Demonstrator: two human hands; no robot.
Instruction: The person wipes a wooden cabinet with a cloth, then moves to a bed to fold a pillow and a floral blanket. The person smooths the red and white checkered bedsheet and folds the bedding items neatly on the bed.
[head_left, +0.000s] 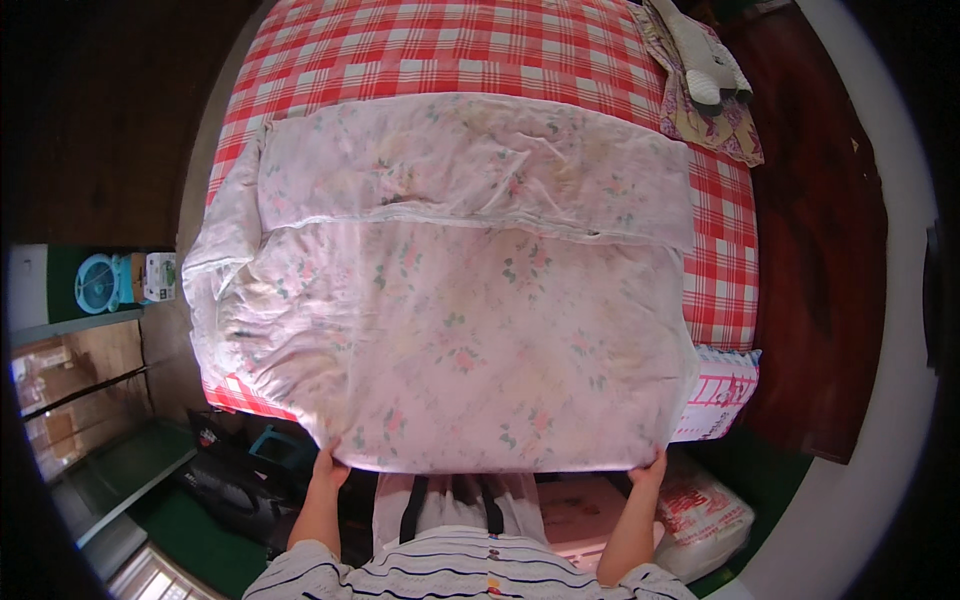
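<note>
A pale pink floral quilt or quilt cover lies across a bed with a red and white checked sheet. Its far part is folded over in a wide band, and the left side is bunched in wrinkles. My left hand grips the near left corner of the floral cloth, thumb on top. At the near right corner, my right hand pinches the same edge. Between both hands the near edge is stretched nearly straight, in front of my body. The fingers beneath the cloth are hidden.
A patterned pillow lies at the bed's right near corner. A white stuffed toy rests on a floral pillow at the far right. Black bags stand on the left floor, a wrapped plastic bundle on the right. A dark red headboard borders the bed.
</note>
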